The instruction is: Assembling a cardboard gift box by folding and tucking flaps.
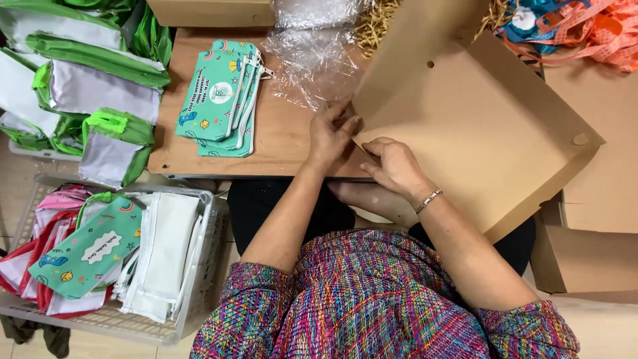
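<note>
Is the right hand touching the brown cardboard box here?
Touching. The head view shows the right hand with fingers pressed onto the corner edge of the cardboard box, no gap visible.

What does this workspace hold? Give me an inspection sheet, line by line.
Surface: small wooden table, partly covered.
Job's things: flat brown cardboard box blank, its corner pinched by left hand and right hand.
Clutter: stack of teal zip pouches; crumpled clear plastic wrap.
Fingers: both hands' fingers closed on the cardboard edge.
Cables: nothing seen.
Surroundings: green and grey bags at left; white basket of pouches and cloth; orange ribbons; more cardboard at right.
</note>
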